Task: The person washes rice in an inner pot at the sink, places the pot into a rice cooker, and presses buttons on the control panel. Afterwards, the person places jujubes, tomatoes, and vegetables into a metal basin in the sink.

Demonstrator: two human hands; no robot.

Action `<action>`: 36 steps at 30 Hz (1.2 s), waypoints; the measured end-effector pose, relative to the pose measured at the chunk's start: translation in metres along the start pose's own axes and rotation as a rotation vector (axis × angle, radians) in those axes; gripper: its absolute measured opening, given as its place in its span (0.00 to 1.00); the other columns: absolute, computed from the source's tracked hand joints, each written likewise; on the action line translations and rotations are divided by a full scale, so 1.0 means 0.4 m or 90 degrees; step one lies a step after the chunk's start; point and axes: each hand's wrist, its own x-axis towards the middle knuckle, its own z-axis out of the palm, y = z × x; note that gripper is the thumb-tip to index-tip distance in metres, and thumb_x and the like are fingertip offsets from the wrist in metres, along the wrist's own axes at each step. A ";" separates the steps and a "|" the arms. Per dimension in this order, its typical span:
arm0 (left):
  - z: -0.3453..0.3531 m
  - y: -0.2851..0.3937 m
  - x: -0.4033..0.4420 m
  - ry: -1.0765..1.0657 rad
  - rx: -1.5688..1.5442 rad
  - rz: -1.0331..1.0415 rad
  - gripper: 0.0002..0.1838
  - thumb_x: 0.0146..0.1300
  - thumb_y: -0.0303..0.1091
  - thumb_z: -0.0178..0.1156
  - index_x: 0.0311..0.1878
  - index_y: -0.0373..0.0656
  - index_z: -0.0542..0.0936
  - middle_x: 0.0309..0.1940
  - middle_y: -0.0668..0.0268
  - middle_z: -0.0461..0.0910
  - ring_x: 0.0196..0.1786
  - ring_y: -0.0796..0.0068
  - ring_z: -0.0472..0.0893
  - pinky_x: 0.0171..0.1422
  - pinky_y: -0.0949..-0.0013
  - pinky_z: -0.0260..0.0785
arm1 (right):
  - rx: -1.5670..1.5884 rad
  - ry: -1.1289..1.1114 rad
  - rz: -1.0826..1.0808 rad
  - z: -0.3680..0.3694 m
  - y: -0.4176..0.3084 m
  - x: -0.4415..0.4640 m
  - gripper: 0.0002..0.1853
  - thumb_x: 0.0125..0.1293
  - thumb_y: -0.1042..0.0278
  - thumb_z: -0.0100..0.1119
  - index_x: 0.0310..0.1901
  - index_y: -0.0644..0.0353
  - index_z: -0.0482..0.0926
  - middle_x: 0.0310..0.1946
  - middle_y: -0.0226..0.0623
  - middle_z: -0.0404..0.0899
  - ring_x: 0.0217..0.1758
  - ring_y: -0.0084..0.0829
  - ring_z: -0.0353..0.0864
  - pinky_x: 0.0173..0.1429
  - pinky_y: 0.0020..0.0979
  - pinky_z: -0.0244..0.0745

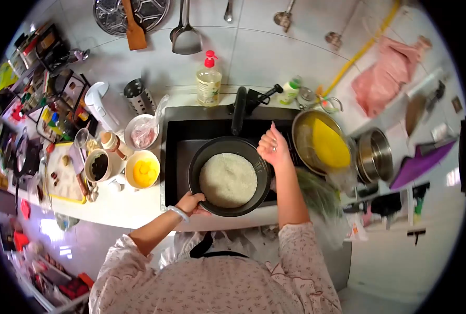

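While the left hand (pixel 192 203) is gripping the near-left rim of a dark round pot (pixel 263 175), the right hand (pixel 273 146) is hovering at the far-right rim.

Item, pot: sitting within the outline of the black sink (pixel 178 157), toward its front edge, and holding white rice (pixel 228 180). Whether its base is resting on the sink floor, I cannot tell.

Item, left hand: fingers are wrapping the rim firmly; the wrist is wearing a pale bracelet (pixel 178 212).

Item, right hand: fingers are curling into a loose fist, thumb pointing up; nothing is showing in its grasp (contact with the rim is escaping the view).

Relation: the rice is lying between the hands, beyond and to the right of the left one, nearer the body and to the left of the right one. The pot's mouth is showing as a circle, so no long axis is offering itself. A black faucet (pixel 238 111) is reaching from the sink's back edge toward the pot's far rim; the right hand is sitting nearer to it.

Surroundings: on the counter (pixel 133 206), a white bowl (pixel 129 172) with yellow contents is standing just beside the sink's left edge; a pump bottle (pixel 209 86) is standing behind its back edge.
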 end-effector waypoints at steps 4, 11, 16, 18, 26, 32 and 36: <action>0.089 -0.009 0.070 0.132 -0.147 0.012 0.18 0.51 0.23 0.45 0.48 0.33 0.62 0.36 0.49 0.73 0.33 0.45 0.77 0.31 0.56 0.76 | 0.009 0.077 0.046 -0.062 -0.108 0.164 0.28 0.61 0.45 0.44 0.10 0.49 0.51 0.06 0.20 0.44 0.08 0.19 0.43 0.16 0.21 0.40; 0.143 -0.003 0.133 0.166 -0.158 0.038 0.21 0.53 0.25 0.46 0.49 0.25 0.57 0.42 0.43 0.69 0.31 0.41 0.76 0.33 0.57 0.76 | -0.244 0.124 0.080 -0.145 -0.202 0.317 0.32 0.52 0.31 0.42 0.09 0.49 0.48 0.05 0.21 0.43 0.07 0.19 0.44 0.12 0.20 0.40; 0.138 0.005 0.148 0.195 -0.171 0.027 0.20 0.53 0.26 0.47 0.48 0.29 0.57 0.42 0.45 0.70 0.35 0.42 0.76 0.38 0.53 0.75 | -0.438 0.102 0.050 -0.058 -0.222 0.336 0.29 0.55 0.40 0.51 0.11 0.47 0.50 0.07 0.21 0.46 0.07 0.17 0.45 0.13 0.20 0.39; 0.146 0.012 0.141 0.212 -0.168 0.009 0.21 0.53 0.25 0.47 0.49 0.30 0.56 0.41 0.45 0.70 0.36 0.42 0.76 0.38 0.53 0.75 | -0.524 0.115 0.039 -0.026 -0.224 0.340 0.26 0.55 0.44 0.54 0.12 0.47 0.52 0.07 0.19 0.47 0.08 0.15 0.46 0.13 0.19 0.40; 0.119 0.003 0.176 0.213 -0.172 0.007 0.22 0.52 0.25 0.47 0.50 0.30 0.55 0.42 0.44 0.69 0.36 0.44 0.76 0.38 0.53 0.75 | -0.599 0.048 0.261 -0.134 0.066 0.151 0.08 0.59 0.62 0.49 0.26 0.55 0.70 0.17 0.25 0.66 0.20 0.21 0.66 0.23 0.23 0.59; 0.104 -0.027 0.186 0.165 -0.126 0.031 0.19 0.52 0.24 0.46 0.49 0.32 0.61 0.40 0.47 0.72 0.31 0.47 0.77 0.31 0.57 0.77 | -0.890 0.160 -0.055 -0.312 0.217 0.300 0.17 0.57 0.58 0.47 0.44 0.60 0.71 0.37 0.42 0.75 0.40 0.37 0.73 0.44 0.35 0.67; 0.099 0.006 0.166 0.185 -0.089 0.036 0.20 0.52 0.24 0.46 0.51 0.36 0.61 0.38 0.51 0.73 0.29 0.52 0.78 0.31 0.60 0.77 | -1.144 0.062 0.041 -0.132 0.334 0.233 0.15 0.53 0.64 0.47 0.41 0.63 0.71 0.42 0.54 0.71 0.47 0.49 0.70 0.49 0.39 0.65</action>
